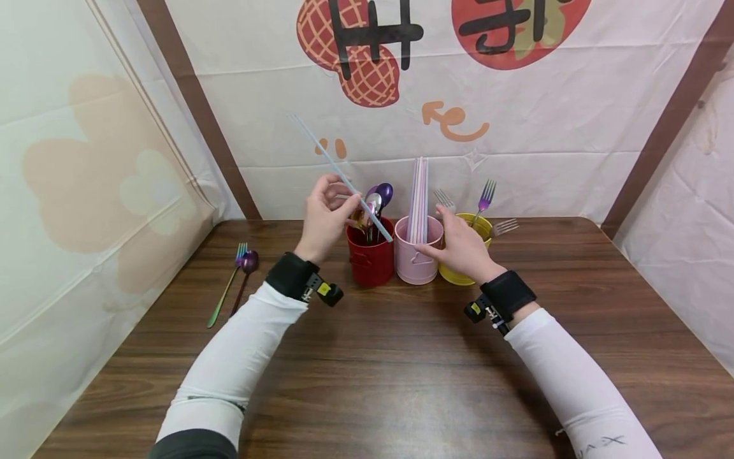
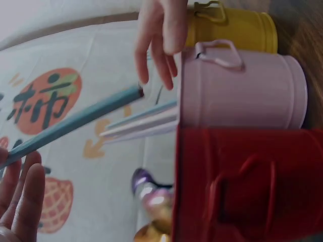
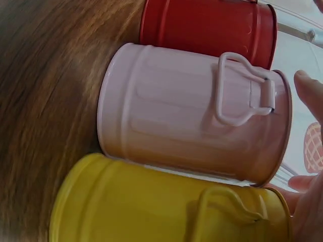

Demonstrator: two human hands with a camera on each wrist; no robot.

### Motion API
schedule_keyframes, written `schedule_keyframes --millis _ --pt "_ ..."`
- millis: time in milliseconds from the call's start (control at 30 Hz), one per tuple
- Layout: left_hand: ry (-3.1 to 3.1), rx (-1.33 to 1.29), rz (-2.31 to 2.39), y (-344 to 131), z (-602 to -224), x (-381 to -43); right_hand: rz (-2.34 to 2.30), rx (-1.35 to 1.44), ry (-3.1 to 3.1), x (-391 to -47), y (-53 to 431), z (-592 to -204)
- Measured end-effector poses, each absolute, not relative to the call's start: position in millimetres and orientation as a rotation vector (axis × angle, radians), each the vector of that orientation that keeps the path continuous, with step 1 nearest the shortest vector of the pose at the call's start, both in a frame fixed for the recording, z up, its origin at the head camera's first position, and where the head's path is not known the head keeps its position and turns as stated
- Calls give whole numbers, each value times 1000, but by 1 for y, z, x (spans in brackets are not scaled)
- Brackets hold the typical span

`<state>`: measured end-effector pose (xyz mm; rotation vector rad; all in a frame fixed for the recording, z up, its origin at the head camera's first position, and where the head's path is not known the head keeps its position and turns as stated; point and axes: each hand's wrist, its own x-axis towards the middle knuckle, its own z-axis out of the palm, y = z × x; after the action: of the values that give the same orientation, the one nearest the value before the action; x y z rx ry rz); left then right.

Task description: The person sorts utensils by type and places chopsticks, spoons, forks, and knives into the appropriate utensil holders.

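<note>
My left hand (image 1: 327,220) pinches a pale blue chopstick (image 2: 75,123) between thumb and fingers. The chopstick slants, its lower end near the rims of the red bucket (image 1: 373,268) and pink bucket (image 1: 417,268). Several pastel chopsticks (image 1: 419,197) stand in the pink bucket. My right hand (image 1: 463,250) holds nothing; its fingers are spread above the pink bucket and the yellow bucket (image 1: 455,276), thumb close to the pink rim. Whether that thumb touches the rim, I cannot tell. Purple and silver spoons (image 1: 384,193) stand in the red bucket, partly hidden by my left hand.
Forks lean in the yellow bucket, one purple fork (image 1: 486,196) and silver ones, one fork (image 1: 506,227) jutting right. On the left of the wooden table (image 1: 378,382) lie a rainbow fork (image 1: 225,296) and a purple spoon (image 1: 249,262). A printed cloth (image 1: 258,127) hangs behind.
</note>
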<state>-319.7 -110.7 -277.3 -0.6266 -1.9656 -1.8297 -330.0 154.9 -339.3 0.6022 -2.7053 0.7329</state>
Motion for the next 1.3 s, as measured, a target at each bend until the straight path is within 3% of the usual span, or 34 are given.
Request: schedule_keyframes --millis 467,900,1300 --pt "-2178 -622 -1627 -65 -296 -342 635 523 -2710 -332 150 -343" --pt "-2688 -617 -952 -51 -305 -348 628 520 -2722 -332 151 -344" --pt "-2748 -508 -694 -49 -306 -343 632 504 -2744 -329 151 -344"
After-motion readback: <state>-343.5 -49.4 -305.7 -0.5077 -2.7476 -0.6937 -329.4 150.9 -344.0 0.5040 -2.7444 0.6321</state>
